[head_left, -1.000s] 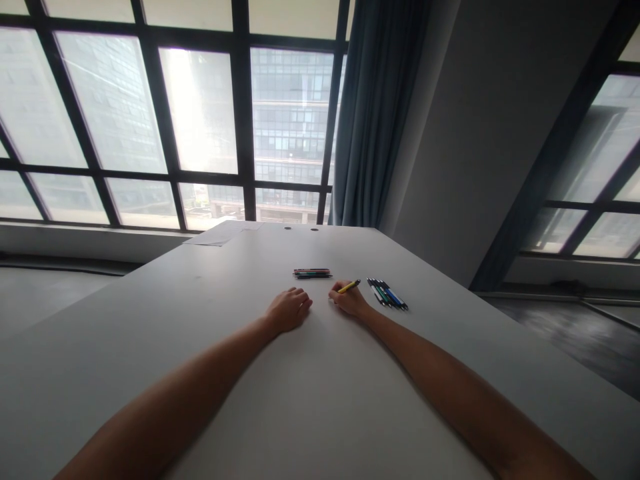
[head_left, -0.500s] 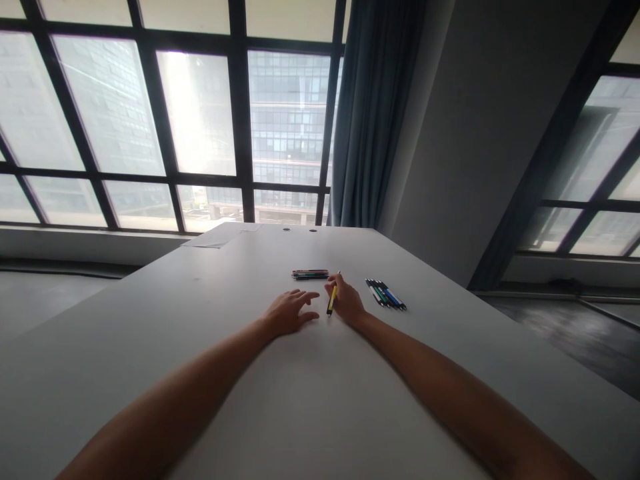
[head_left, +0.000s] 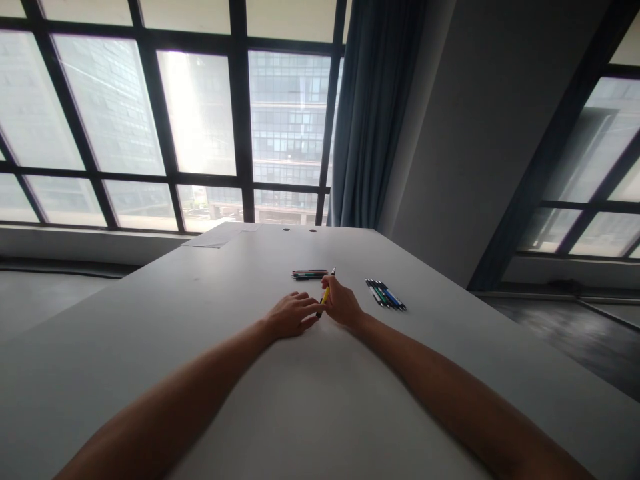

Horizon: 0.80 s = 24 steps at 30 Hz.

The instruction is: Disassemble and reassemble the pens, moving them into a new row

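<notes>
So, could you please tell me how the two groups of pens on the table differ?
The far group of pens lies crosswise, packed tight, showing red and green. The right group of pens lies slanted and a little fanned, showing blue, green and white. The far group sits just beyond the right hand; the right group lies apart from it. Both rest flat on the table.

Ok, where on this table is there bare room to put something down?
Bare table left of the left hand, and between both forearms. Crowded ahead: yellow pen in right hand, pen bundle, loose pens.
</notes>
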Available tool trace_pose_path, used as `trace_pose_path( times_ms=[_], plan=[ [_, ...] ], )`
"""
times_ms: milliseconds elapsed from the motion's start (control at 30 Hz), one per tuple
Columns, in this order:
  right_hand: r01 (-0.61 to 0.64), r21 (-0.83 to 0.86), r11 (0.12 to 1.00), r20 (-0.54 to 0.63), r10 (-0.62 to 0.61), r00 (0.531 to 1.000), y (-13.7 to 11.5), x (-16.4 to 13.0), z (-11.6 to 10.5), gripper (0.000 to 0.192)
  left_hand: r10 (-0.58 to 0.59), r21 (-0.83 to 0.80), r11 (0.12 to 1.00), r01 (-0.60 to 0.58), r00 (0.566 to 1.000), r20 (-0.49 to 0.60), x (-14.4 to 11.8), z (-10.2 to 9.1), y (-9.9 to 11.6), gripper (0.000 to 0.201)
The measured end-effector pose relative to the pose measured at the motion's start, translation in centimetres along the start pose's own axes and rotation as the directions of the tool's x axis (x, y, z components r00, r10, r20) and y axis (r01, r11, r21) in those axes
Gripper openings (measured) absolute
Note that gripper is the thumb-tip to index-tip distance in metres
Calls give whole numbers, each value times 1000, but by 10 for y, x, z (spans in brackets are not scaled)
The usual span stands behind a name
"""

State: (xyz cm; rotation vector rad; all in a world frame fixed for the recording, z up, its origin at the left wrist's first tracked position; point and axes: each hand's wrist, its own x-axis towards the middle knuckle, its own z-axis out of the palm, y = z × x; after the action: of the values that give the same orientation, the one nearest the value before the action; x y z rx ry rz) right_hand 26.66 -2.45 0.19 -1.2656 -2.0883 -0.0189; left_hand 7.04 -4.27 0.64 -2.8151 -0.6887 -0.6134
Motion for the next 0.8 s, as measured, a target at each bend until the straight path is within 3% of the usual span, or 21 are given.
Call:
trace_pose_path(
  times_ms=[200,300,367,433,533,600,700,800],
  plan=[
    [15,250,968,-23,-10,1000,12,8,-5,36,-93,-31,995,92,994,-49,-1,4,-3,45],
    [-87,458,885,-79,138,987,29,21,-16,23,-164,-38,986,162,984,-70,-2,7,-4,58],
    [-192,519,833,-100,283,954,46,30,-28,26,-190,-44,981,188,980,-63,-2,9,-4,58],
    [-275,473,837,-146,382,913,67,36,-41,34,-216,-54,975,213,975,-53,-2,10,-5,52],
    [-346,266,900,-284,416,864,101,34,-63,47,-263,-62,963,261,964,-45,-3,12,-6,42],
    [-431,138,892,-344,451,824,123,27,-76,58,-285,-62,957,282,957,-45,-2,13,-6,37],
    [-569,13,822,-321,542,776,153,15,-88,71,-292,-63,955,288,955,-55,-1,14,-6,30],
    [-641,-119,758,-267,598,756,176,7,-92,58,-293,-69,955,289,954,-63,-1,14,-6,26]
  ],
)
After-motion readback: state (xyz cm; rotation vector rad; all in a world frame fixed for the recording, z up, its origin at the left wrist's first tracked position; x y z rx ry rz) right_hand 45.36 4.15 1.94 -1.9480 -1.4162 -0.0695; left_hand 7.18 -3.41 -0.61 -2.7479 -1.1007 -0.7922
